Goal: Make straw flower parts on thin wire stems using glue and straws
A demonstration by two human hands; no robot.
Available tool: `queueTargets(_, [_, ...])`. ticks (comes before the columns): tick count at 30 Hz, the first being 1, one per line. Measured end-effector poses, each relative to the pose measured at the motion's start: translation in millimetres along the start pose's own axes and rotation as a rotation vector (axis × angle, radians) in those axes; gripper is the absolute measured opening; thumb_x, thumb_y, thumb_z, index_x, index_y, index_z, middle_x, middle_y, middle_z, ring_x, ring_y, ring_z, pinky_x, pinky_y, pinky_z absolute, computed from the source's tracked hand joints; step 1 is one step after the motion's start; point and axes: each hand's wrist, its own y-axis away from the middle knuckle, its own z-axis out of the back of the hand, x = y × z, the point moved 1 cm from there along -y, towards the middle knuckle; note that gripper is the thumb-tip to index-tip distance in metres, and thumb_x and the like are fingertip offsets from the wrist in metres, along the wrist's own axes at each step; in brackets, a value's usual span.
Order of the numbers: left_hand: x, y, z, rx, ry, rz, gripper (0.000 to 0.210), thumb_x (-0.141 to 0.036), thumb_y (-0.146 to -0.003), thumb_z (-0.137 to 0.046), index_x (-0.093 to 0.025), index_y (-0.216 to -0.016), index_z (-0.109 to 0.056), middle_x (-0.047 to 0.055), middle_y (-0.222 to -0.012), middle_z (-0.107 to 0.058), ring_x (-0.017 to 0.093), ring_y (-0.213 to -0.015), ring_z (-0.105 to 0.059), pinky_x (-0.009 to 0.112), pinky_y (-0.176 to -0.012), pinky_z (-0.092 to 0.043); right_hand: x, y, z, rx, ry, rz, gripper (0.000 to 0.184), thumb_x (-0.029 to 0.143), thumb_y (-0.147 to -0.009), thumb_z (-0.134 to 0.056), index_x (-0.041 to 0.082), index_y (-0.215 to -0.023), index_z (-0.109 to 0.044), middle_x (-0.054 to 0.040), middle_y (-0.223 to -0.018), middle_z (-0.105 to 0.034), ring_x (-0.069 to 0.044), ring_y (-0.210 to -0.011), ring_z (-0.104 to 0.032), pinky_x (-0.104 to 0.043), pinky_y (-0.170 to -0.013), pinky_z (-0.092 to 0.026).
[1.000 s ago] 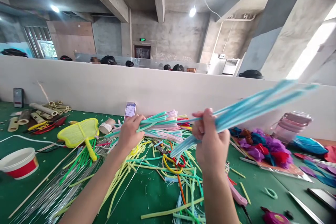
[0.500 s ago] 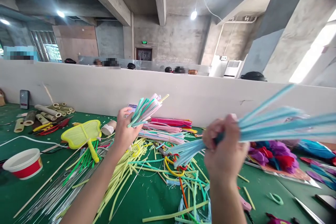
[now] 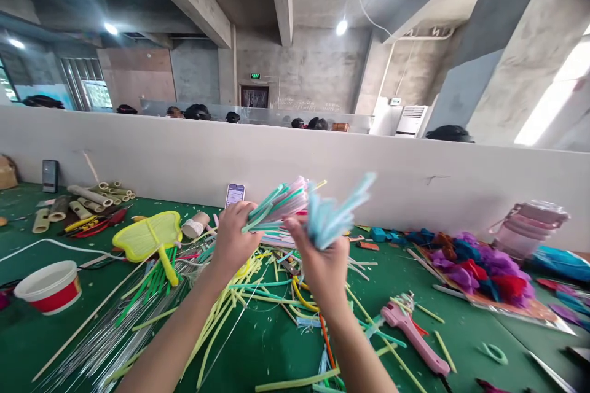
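Observation:
My left hand (image 3: 235,232) is closed around a bundle of pipe cleaners (image 3: 281,201) in green, pink and a little yellow, tips pointing up and right. Close beside it, my right hand (image 3: 322,264) grips a bundle of light blue pipe cleaners (image 3: 330,215), somewhat blurred, with the ends fanning upward. The two bundles nearly meet; whether they touch I cannot tell. Below both hands, loose yellow pipe cleaners (image 3: 216,325) lie spread over the green table (image 3: 262,350). More pink ones lie behind, partly hidden by my hands.
At left are a white-and-red tub (image 3: 50,288), a yellow fly-swatter-like paddle (image 3: 150,236), metal wires (image 3: 115,325) and bamboo pieces (image 3: 87,196). A pink glue gun (image 3: 415,338), coloured petals (image 3: 483,264) and a pink jug (image 3: 530,230) stand right. A white partition (image 3: 391,178) runs behind.
My right hand has swung left toward my left hand, and the blue bundle now points upward instead of stretching right. My left hand has shifted slightly right. The glue gun and jug are uncovered.

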Motion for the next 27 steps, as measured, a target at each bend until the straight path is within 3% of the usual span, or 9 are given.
queueTargets(4, [4.9, -3.0, 1.5, 0.010, 0.019, -0.006, 0.020, -0.008, -0.077, -0.064, -0.023, -0.090, -0.061, 0.007, -0.097, -0.068, 0.028, -0.098, -0.065, 0.038, -0.085, -0.051, 20.7, -14.3, 34.4, -0.145, -0.187, -0.032, 0.014, 0.035, -0.085, -0.076, 0.021, -0.083, -0.077, 0.0049, -0.056, -0.051, -0.007, -0.044, -0.036, -0.025, -0.043, -0.032])
queueTargets(7, [3.9, -2.4, 2.4, 0.027, 0.040, 0.004, 0.015, -0.009, -0.078, -0.064, -0.022, -0.086, -0.061, 0.005, -0.089, -0.068, 0.024, -0.088, -0.067, 0.034, -0.078, -0.051, 29.1, -17.2, 45.3, -0.164, -0.294, 0.008, 0.011, 0.034, -0.085, -0.076, 0.024, -0.090, -0.078, 0.0075, -0.053, -0.042, -0.005, -0.042, -0.031, -0.023, -0.040, -0.025])
queueTargets(11, [-5.3, 2.0, 0.4, 0.070, 0.056, 0.023, 0.019, -0.008, -0.077, -0.066, -0.022, -0.091, -0.064, 0.003, -0.087, -0.072, 0.022, -0.080, -0.069, 0.030, -0.071, -0.050, 22.6, -8.4, 27.0, -0.006, -0.235, -0.075, 0.022, 0.037, -0.081, -0.080, 0.025, -0.100, -0.078, 0.0064, -0.058, -0.045, -0.006, -0.045, -0.033, -0.023, -0.042, -0.027])
queueTargets(15, [-11.0, 5.5, -3.2, 0.124, 0.056, 0.022, 0.022, -0.010, -0.076, -0.066, -0.023, -0.094, -0.066, 0.004, -0.090, -0.074, 0.024, -0.083, -0.071, 0.031, -0.072, -0.053, 13.1, -2.5, 6.7, 0.099, -0.179, -0.165, 0.023, 0.042, -0.088, -0.071, 0.020, -0.086, -0.078, 0.0060, -0.053, -0.042, -0.008, -0.047, -0.034, -0.025, -0.044, -0.028])
queueTargets(18, [-5.9, 3.7, -3.6, 0.124, 0.058, 0.036, 0.023, -0.011, -0.074, -0.067, -0.022, -0.094, -0.067, 0.006, -0.092, -0.075, 0.027, -0.089, -0.072, 0.034, -0.078, -0.054, 16.3, -7.9, 15.5, 0.012, -0.223, -0.127, 0.026, 0.040, -0.093, -0.067, 0.019, -0.080, -0.074, 0.0058, -0.054, -0.042, -0.008, -0.048, -0.035, -0.025, -0.045, -0.026])
queueTargets(22, [9.9, -1.5, -1.8, 0.103, 0.114, 0.044, 0.018, -0.013, -0.076, -0.067, -0.021, -0.093, -0.069, 0.005, -0.090, -0.076, 0.025, -0.086, -0.072, 0.032, -0.079, -0.055, 35.9, -20.7, 51.0, -0.216, -0.287, 0.019, 0.026, 0.038, -0.094, -0.066, 0.021, -0.076, -0.072, 0.0016, -0.071, -0.055, -0.007, -0.054, -0.045, -0.024, -0.048, -0.033])
queueTargets(25, [18.8, -3.8, -1.7, 0.111, 0.180, 0.042, 0.016, -0.021, -0.082, -0.065, -0.021, -0.096, -0.072, 0.003, -0.081, -0.076, 0.024, -0.080, -0.072, 0.030, -0.074, -0.057, 49.6, -26.7, 74.1, -0.344, -0.263, 0.118, 0.027, 0.037, -0.092, -0.069, 0.020, -0.072, -0.072, -0.0027, -0.093, -0.061, -0.013, -0.085, -0.061, -0.027, -0.071, -0.049])
queueTargets(27, [20.1, -4.4, -2.3, 0.118, 0.205, 0.035, 0.016, -0.026, -0.085, -0.064, -0.021, -0.097, -0.073, 0.003, -0.077, -0.075, 0.025, -0.082, -0.073, 0.032, -0.075, -0.059, 52.8, -28.7, 81.7, -0.383, -0.229, 0.134, 0.030, 0.038, -0.092, -0.069, 0.019, -0.069, -0.070, -0.0044, -0.097, -0.062, -0.019, -0.102, -0.063, -0.033, -0.086, -0.051])
